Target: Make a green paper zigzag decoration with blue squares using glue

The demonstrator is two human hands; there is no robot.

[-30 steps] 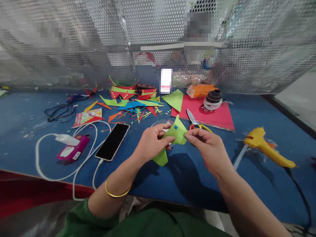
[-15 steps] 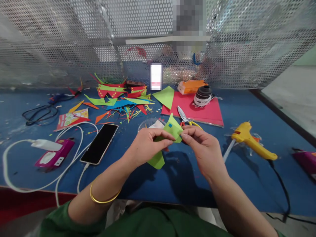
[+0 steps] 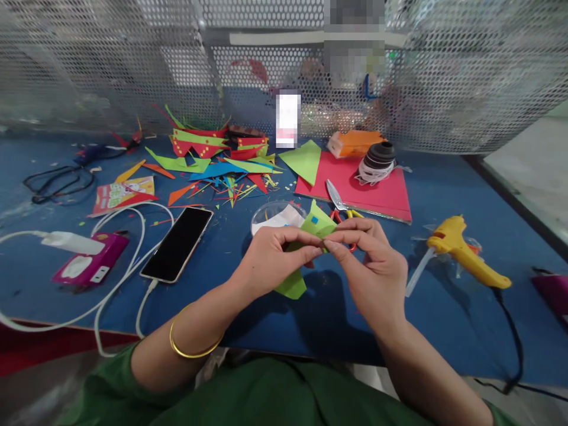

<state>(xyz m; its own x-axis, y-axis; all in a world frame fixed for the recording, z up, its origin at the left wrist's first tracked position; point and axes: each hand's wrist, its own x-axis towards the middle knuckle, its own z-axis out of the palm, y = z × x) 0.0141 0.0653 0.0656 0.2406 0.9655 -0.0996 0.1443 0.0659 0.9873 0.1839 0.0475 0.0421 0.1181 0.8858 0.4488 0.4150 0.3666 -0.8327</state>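
Note:
A bright green cut-out piece (image 3: 320,223), which looks like craft paper or thin foam, is held over the table's near middle. It has a small blue square on its upper part, and its lower end hangs below my fingers. My left hand (image 3: 275,260) is closed, pinching the piece between thumb and fingers. My right hand (image 3: 373,260) is closed too, thumb and fingertips pressed on the piece's right side, meeting the left fingertips. Whether a tiny bit sits under the right thumb is hidden. Behind the hands is a clear round dish (image 3: 261,214) with white paper inside.
Scissors (image 3: 339,201) lie behind my right hand, partly on a red sheet stack (image 3: 390,204). A yellow glue gun (image 3: 470,251) is at right. At left are a phone (image 3: 177,245), a purple power block (image 3: 95,260) and white cables. Coloured scraps (image 3: 231,183) and spotted red masks (image 3: 195,142) lie behind.
My right fingertips have moved in against the left fingertips on the green piece. A small blue bit seen at the right thumb before no longer shows. The whole view has shifted slightly.

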